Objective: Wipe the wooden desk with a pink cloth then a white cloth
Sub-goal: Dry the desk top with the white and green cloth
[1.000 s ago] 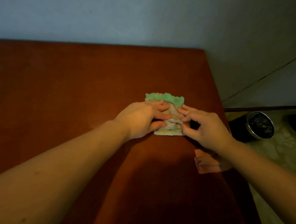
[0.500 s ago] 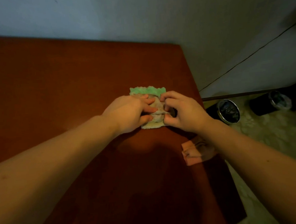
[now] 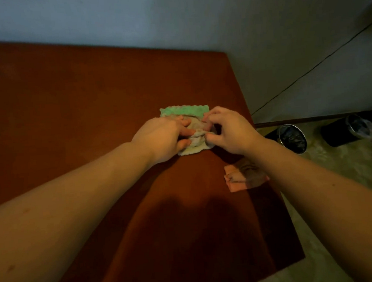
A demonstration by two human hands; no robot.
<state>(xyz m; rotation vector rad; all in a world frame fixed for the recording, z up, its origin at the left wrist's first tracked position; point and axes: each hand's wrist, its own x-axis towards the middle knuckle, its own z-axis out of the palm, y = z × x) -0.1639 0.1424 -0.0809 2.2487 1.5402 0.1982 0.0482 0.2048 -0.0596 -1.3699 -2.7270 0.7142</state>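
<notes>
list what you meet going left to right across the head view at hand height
left hand, white cloth, right hand, first bin on the floor, second bin; pink cloth left out, it overlaps the right hand's span

A plain indoor room is shown by a wooden desk (image 3: pixel 80 99) against a bare wall (image 3: pixel 173 17), bins (image 3: pixel 292 139) at three o'clock

No writing, label, brand, number or sign can be read anywhere, neither on the worktop (image 3: pixel 69 104), nor on the white cloth (image 3: pixel 195 148) with its green edge, nor on the pink cloth (image 3: pixel 234 181).
</notes>
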